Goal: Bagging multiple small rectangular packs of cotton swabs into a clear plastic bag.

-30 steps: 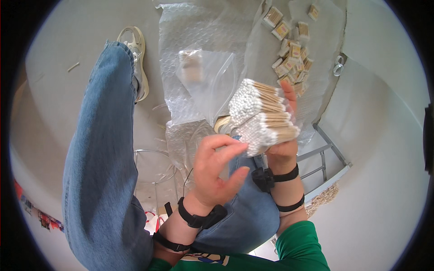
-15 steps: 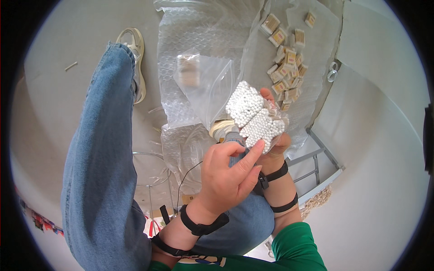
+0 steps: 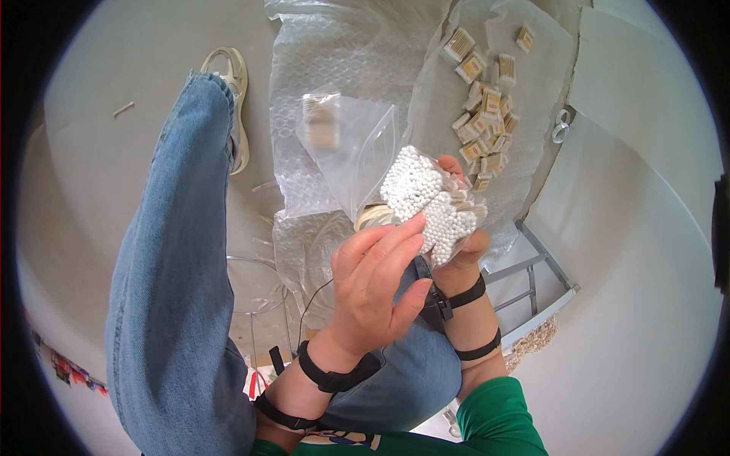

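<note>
My right hand grips bundles of cotton swabs from the far side and from below. Their white tips face up in two packed blocks, with clear wrapping along the right side. My left hand is open, its fingers stretched out and its thumb apart. Its fingertips touch the swab tips near the seam between the blocks. Beyond the hands, a clear zip bag lies on bubble wrap, with a pack of swabs at its upper left.
Several small swab packs lie heaped on plastic sheeting at the far right. A roll of clear tape rests by the wall. A grey metal frame stands right of my right arm. One loose stick lies on the floor at left.
My left hand's fingers have straightened and moved from the near edge of the swabs to the seam between the blocks. The bundles have tilted slightly in my right hand.
</note>
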Action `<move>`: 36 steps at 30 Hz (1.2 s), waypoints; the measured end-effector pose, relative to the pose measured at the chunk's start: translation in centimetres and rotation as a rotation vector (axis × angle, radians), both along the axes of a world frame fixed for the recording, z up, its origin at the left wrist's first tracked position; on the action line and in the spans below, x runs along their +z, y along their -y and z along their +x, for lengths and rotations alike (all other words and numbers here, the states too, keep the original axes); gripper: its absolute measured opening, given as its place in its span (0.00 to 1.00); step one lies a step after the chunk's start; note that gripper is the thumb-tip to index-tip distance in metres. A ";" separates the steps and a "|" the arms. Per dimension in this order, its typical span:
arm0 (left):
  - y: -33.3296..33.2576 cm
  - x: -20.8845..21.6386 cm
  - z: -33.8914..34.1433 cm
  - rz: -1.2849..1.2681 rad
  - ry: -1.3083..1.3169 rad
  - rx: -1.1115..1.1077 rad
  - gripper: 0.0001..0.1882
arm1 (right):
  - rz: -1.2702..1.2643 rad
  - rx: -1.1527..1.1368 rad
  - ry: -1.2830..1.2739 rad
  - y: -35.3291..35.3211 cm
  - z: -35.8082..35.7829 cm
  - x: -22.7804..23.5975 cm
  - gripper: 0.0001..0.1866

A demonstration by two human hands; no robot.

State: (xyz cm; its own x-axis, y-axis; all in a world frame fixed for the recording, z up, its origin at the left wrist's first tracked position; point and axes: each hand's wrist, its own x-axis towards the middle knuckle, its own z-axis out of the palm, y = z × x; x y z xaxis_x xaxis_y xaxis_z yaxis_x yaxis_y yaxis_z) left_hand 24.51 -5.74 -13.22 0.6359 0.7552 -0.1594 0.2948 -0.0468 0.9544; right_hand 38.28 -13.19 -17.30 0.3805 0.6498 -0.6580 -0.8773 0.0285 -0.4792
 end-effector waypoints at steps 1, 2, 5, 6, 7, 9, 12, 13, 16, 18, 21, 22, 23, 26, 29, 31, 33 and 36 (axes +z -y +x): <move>0.1 -0.2 -0.2 0.001 0.010 -0.034 0.23 | -0.001 0.000 -0.001 0.1 0.0 0.1 0.54; 0.0 -0.3 -0.2 0.005 0.019 -0.067 0.23 | -0.017 -0.013 -0.012 0.0 0.0 0.2 0.54; -0.1 -0.1 -0.2 0.031 0.000 -0.101 0.22 | -0.018 -0.022 -0.035 0.2 0.2 0.2 0.54; 0.0 -0.1 -0.3 0.032 -0.001 -0.101 0.22 | -0.003 -0.020 -0.045 0.2 0.2 0.2 0.54; 0.3 -0.2 -0.5 0.038 0.028 -0.065 0.22 | -0.001 -0.020 -0.046 0.1 0.1 0.3 0.54; 0.2 -0.4 -0.6 0.045 0.055 -0.029 0.22 | 0.016 -0.031 -0.079 0.0 -0.3 0.5 0.54; -0.6 -0.6 -0.5 0.045 0.014 -0.010 0.22 | 0.007 0.011 -0.052 0.1 -0.2 0.2 0.53; -0.7 -0.6 -0.5 0.043 0.001 -0.040 0.23 | 0.006 0.011 -0.052 0.2 -0.1 0.1 0.53; -0.6 -0.7 -0.6 0.020 0.018 -0.024 0.23 | -0.003 0.025 -0.050 0.2 0.1 0.0 0.53; -0.4 -0.9 -0.7 -0.004 0.048 0.019 0.23 | 0.031 0.036 -0.051 0.3 -0.1 0.1 0.53; -0.8 -1.4 -0.9 0.040 0.041 0.078 0.23 | 0.021 0.035 -0.067 0.4 -0.2 -0.1 0.53; -1.0 -1.5 -1.1 0.039 0.009 0.016 0.24 | 0.020 0.035 -0.069 0.5 -0.2 -0.3 0.53; -1.1 -1.5 -1.2 0.040 -0.021 -0.046 0.24 | 0.041 0.049 -0.042 0.7 -0.1 -0.3 0.52; -1.0 -1.5 -1.3 0.029 -0.022 -0.057 0.23 | 0.055 0.051 -0.027 0.8 -0.3 -0.2 0.49; -0.5 -2.0 -1.0 0.021 0.079 0.245 0.22 | 0.050 0.054 -0.096 0.9 -0.1 -0.5 0.51; -0.7 -2.1 -1.2 -0.049 0.070 0.151 0.22 | 0.049 0.068 -0.150 1.1 0.0 -0.4 0.56; -0.9 -2.3 -1.2 -0.112 0.058 0.056 0.22 | 0.015 0.070 -0.155 1.0 -0.1 -0.4 0.56; -0.6 -2.4 -1.3 -0.170 0.053 0.043 0.20 | 0.079 0.067 -0.081 1.5 -0.2 -0.9 0.46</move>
State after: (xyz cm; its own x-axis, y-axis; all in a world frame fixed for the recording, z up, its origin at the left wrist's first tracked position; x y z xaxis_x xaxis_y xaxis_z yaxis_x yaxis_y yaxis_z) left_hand 23.23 -5.14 -15.58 0.6144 0.7469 -0.2541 0.2417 0.1284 0.9618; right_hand 38.05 -14.74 -18.18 0.2816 0.7231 -0.6307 -0.9143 0.0029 -0.4049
